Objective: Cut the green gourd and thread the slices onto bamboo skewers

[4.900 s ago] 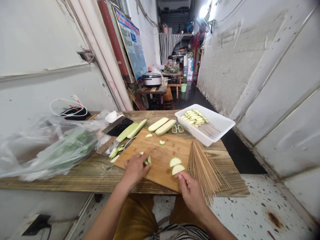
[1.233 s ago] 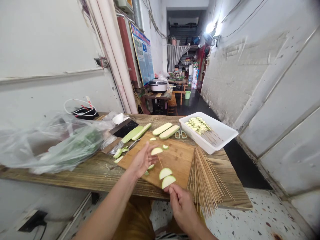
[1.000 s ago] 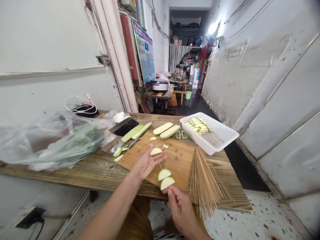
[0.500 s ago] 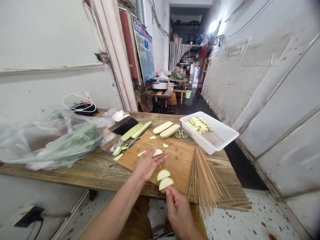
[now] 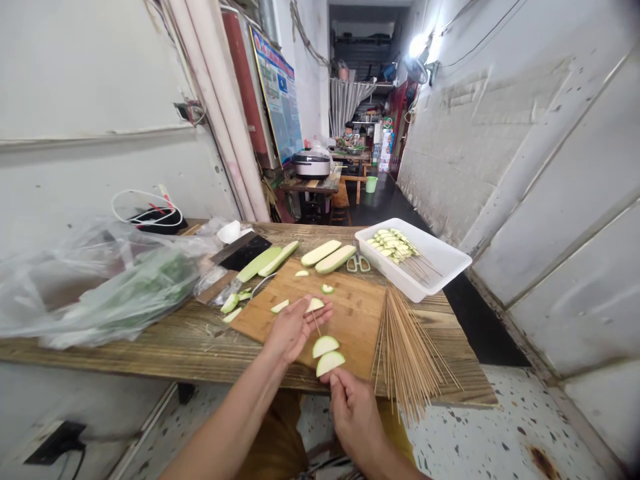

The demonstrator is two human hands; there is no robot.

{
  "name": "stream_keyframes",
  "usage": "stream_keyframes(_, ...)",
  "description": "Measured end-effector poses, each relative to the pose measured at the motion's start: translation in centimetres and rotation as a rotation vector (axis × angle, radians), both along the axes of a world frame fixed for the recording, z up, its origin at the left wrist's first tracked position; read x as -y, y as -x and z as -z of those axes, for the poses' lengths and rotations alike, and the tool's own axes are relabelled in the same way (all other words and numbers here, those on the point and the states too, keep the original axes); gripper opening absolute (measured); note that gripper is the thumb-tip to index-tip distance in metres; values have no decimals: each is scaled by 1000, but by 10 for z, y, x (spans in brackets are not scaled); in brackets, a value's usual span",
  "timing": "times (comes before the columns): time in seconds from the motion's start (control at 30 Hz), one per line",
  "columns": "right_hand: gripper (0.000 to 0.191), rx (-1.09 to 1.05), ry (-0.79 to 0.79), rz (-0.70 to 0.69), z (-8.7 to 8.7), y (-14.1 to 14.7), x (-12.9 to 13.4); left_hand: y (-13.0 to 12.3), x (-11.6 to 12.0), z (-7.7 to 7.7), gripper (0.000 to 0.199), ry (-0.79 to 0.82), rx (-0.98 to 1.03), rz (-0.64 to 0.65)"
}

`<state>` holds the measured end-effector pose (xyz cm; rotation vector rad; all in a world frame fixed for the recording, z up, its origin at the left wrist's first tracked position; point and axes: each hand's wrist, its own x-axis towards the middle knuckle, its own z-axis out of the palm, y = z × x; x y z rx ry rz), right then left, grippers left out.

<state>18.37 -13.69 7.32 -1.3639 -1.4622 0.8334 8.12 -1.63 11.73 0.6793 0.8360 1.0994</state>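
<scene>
Centrally, a thin skewer (image 5: 317,323) is held at a slant over the near part of a cutting board (image 5: 357,320). Its near end is pinched between the thumb and bent fingers of the right hand (image 5: 353,403). Two green-rimmed half-moon slices (image 5: 331,364) are threaded on it just beyond the fingertips, set one behind the other. At its far end, a third slice (image 5: 315,305) is supported by the left hand (image 5: 291,328), which is turned palm upward with the fingers extended; whether this slice is pressed by the thumb, or is already pierced, cannot be told. A loose slice (image 5: 280,306) is seen on the board just beside the left hand. To the right, a fanned bundle of skewers (image 5: 410,353) is laid along the board's edge. Behind it, loaded skewers (image 5: 393,245) are gathered in a white tray (image 5: 450,267), beside which scissors (image 5: 359,263) are placed. Beyond the board, halved vegetables (image 5: 321,253) are laid on the wooden table (image 5: 150,347); a dark-bladed cleaver (image 5: 241,251) and a clear plastic bag (image 5: 125,287) with greens inside are found farther left.
</scene>
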Motion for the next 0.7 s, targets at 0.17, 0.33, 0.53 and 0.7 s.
stream_keyframes(0.17, 31, 21, -28, 1, -1, 0, -1, 1, -2, 0, 16, 6, -28, 22)
stream_keyframes(0.33, 30, 11, -42, 25, -1, -1, -5, -5, 4, 3, 16, 68, -45, 28)
stream_keyframes(0.53, 31, 23, -45, 31, 0, -4, -10, -11, 10, 1, 14, 112, -31, -14)
stream_keyframes(0.7, 29, 28, -71, 43, 3, -3, -12, -14, 13, 3, 17, 140, -47, 16)
